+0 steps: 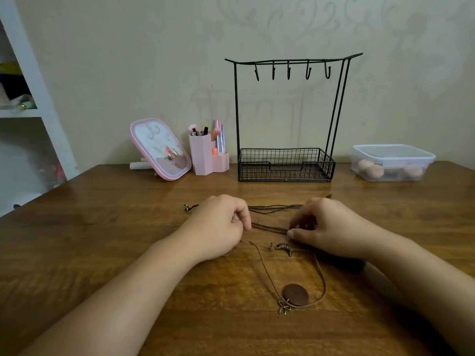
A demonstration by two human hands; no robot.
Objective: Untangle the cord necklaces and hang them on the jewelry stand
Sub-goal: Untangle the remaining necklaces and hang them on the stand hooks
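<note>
Tangled brown cord necklaces (270,209) lie on the wooden table (102,227) between my hands. My left hand (218,227) pinches dark cords at its fingertips. My right hand (326,227) pinches the same cords from the right. A thicker brown cord (264,273) loops toward me, carrying a round brown pendant (295,295) and a small metal bow charm (284,308). A coiled metal charm (281,247) lies just under my right thumb. The black wire jewelry stand (288,111) stands behind, its several hooks bare and its basket base (286,164) holding nothing I can see.
A pink-framed mirror (160,149) leans at the back left beside a pink brush holder (207,155). A clear lidded box (392,161) with sponges sits at the back right. White shelves (30,111) stand off the table's left edge.
</note>
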